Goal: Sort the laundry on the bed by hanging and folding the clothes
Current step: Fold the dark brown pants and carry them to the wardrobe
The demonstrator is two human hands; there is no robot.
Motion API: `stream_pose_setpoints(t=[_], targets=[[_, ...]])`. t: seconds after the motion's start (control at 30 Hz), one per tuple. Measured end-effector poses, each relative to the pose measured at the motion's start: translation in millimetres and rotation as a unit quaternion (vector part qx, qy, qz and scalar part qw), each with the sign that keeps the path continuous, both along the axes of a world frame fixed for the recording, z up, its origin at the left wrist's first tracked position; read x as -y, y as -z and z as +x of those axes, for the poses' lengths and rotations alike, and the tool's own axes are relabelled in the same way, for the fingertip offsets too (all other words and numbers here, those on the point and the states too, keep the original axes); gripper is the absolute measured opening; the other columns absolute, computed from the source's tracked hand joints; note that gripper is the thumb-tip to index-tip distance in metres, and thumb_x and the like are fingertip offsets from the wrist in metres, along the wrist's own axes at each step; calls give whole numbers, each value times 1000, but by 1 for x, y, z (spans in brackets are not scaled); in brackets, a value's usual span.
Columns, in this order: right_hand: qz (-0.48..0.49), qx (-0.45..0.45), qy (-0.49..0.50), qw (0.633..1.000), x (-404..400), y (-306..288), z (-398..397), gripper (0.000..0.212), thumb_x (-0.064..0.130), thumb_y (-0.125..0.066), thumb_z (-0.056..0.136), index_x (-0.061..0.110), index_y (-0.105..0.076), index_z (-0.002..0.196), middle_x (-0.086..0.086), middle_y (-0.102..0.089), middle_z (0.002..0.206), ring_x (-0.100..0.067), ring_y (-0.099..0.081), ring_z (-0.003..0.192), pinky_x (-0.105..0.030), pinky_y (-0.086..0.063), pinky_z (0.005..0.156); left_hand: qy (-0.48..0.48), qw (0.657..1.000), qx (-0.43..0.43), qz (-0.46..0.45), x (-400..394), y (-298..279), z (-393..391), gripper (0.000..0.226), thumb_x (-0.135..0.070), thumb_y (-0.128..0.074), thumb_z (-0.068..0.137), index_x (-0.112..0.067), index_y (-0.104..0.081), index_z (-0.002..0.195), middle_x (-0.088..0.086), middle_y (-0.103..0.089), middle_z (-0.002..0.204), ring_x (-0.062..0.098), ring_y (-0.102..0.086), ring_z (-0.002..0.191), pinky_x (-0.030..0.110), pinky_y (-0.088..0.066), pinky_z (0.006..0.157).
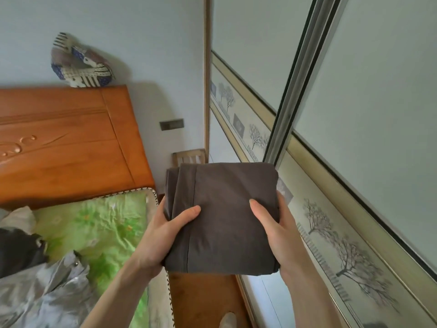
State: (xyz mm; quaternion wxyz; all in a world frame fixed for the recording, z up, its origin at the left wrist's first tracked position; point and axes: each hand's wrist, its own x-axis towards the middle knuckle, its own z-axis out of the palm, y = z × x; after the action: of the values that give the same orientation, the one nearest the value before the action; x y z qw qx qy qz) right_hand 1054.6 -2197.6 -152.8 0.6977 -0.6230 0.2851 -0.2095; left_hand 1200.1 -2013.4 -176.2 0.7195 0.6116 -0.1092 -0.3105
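A dark grey garment (224, 209), folded into a thick rectangle, is held up in the air between the bed and the wardrobe. My left hand (163, 235) grips its left edge with the thumb lying on top. My right hand (281, 235) grips its right edge, thumb on top too. On the bed (99, 223), with its green flowered cover, lie a light grey shirt (45, 292) at the lower left and a dark garment (16, 249) at the left edge.
A wooden headboard (71, 143) stands against the wall with a patchwork cloth item (78, 62) on top. A sliding wardrobe door (354, 114) with a tree-pattern band fills the right. A wooden chair back (189, 157) shows behind the garment. Wooden floor (203, 301) runs between bed and wardrobe.
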Motion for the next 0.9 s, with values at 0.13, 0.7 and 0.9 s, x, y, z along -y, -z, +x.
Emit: stream_pose_setpoints(t=[0.13, 0.7, 0.9], targets=[[11, -5, 18, 1000, 22, -1, 46, 56, 52, -73, 87, 58, -49, 136, 28, -66, 123, 3, -67, 109, -24, -57, 88, 13, 1000, 3, 19, 31, -7, 51, 65, -39, -95, 71, -29, -67, 129, 0, -78, 121, 23, -76, 109, 34, -64, 84], [9, -104, 246, 964, 50, -7, 156, 51, 77, -62, 68, 80, -31, 109, 35, -53, 123, 0, -59, 111, -24, -54, 87, 266, 959, -77, 54, 145, 12, 222, 98, -41, -103, 53, -37, -54, 138, -4, -77, 118, 24, -76, 106, 38, -65, 77], [28, -104, 295, 949, 40, -12, 163, 62, 78, -65, 70, 77, -28, 120, 38, -49, 120, 2, -58, 108, -16, -50, 77, 305, 949, -50, 56, 161, -1, 244, 90, -40, -101, 54, -41, -54, 131, -9, -77, 106, 17, -77, 95, 33, -65, 65]])
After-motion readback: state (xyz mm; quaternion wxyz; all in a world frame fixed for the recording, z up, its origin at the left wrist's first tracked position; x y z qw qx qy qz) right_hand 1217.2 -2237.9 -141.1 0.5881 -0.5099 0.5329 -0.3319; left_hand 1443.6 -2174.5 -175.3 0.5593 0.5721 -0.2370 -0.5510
